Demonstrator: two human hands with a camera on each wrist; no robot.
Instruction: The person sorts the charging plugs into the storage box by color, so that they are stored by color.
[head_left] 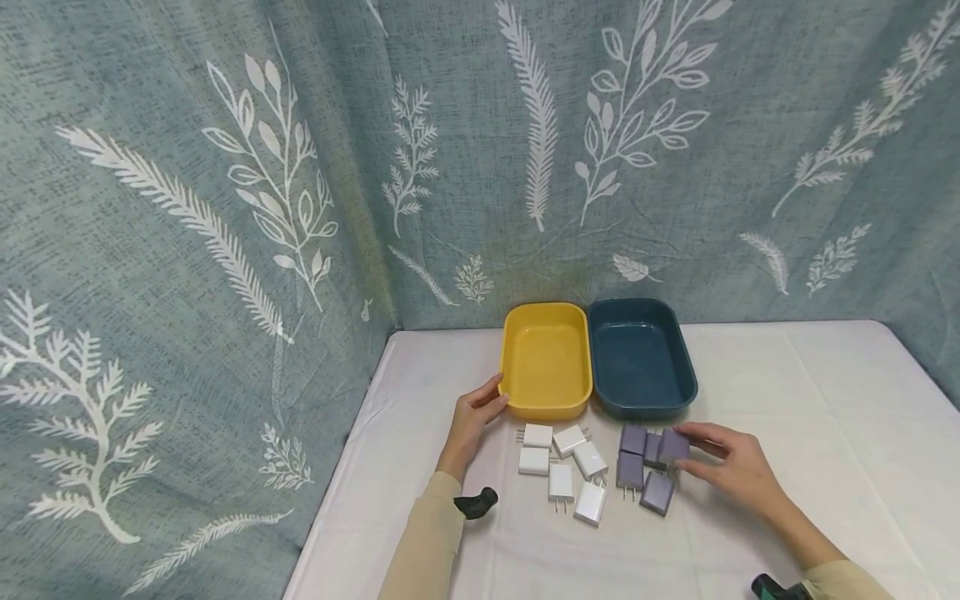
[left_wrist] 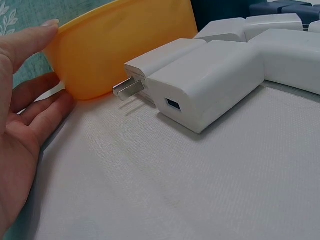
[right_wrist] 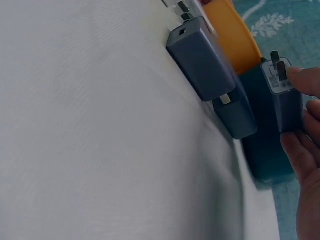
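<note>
My left hand [head_left: 471, 421] is at the front left corner of the yellow tray [head_left: 507, 350]. In the left wrist view its thumb [left_wrist: 42, 34] touches the rim and the other fingertips meet the wall low down. My right hand [head_left: 731, 462] pinches a purple charger [right_wrist: 290, 107] between thumb and fingers, its prongs and printed label showing in the right wrist view. That charger is held just over the front of the blue tray in the head view, beside several other purple chargers [head_left: 657, 493] on the table. Several white chargers [head_left: 561, 482] lie left of these, prongs pointing various ways.
The blue tray [head_left: 686, 367] stands against the yellow tray's right side, both at the table's back. A patterned teal curtain [head_left: 480, 167] hangs behind and along the left. White cloth [head_left: 810, 400] covers the table. Black wrist devices [head_left: 477, 503] show at both forearms.
</note>
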